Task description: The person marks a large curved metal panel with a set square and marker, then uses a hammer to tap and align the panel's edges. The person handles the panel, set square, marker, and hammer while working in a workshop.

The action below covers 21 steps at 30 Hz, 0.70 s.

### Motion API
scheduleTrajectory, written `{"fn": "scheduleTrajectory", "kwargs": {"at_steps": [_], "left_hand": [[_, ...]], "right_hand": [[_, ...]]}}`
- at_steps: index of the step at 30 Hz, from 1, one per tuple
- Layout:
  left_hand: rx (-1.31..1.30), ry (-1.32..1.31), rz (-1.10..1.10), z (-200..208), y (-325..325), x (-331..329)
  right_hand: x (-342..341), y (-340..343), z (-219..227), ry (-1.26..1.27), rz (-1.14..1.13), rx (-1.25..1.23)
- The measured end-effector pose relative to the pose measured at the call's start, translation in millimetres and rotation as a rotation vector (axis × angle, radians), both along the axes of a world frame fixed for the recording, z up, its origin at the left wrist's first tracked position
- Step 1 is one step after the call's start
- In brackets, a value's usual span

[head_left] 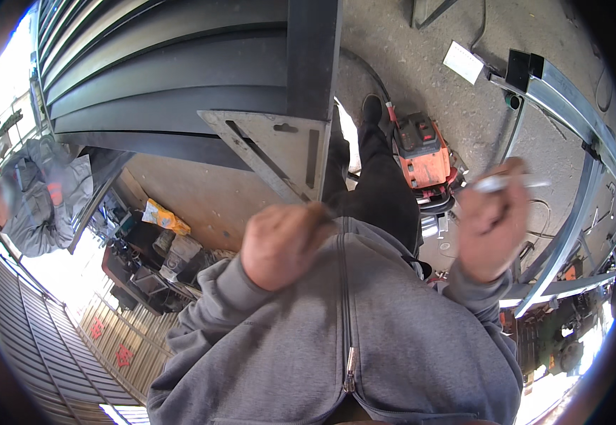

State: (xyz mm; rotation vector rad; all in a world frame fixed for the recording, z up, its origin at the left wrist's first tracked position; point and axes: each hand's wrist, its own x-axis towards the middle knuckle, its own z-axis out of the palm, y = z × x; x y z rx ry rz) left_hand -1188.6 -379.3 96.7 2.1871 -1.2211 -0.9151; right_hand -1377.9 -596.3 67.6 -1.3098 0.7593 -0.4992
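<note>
Squaring frame corner (313, 92), we judge; right grip (495, 219) pinches white stick (492, 184); left grip (286, 244) near metal triangle (290, 152), hold unclear; next move wants triangle steady

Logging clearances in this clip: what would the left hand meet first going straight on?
Probably the wearer's black trousers: the blurred left hand points up and right, past the lower corner of the metal set square. Depth is unclear, so it may pass over them.

Jacket (279, 340): grey, lightly flecked cloth
Zipper (345, 297): dark, running down the front
Zipper pull (351, 360): silvery, elongated
Sleeves (212, 301): matching grey, creased, wrist-length
Trousers (389, 177): black
Shoe (371, 108): dark, rounded toe
Left hand (281, 248): bare
Right hand (492, 225): bare
</note>
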Motion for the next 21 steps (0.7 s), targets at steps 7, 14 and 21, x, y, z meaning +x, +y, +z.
{"fn": "scheduleTrajectory", "kwargs": {"at_steps": [7, 14, 21], "left_hand": [[-0.116, 0.066, 0.722, -25.6, 25.4, 38.5], [-0.125, -0.575, 0.278, -76.7, 6.6, 79.5], [-0.107, -0.578, 0.154, -86.0, 14.5, 92.2]], "right_hand": [[50.8, 67.9, -72.9, -0.135, -0.020, 0.107], [81.2, 120.1, -99.1, -0.078, -0.064, 0.160], [81.8, 123.1, -95.7, -0.063, -0.057, 0.050]]}}
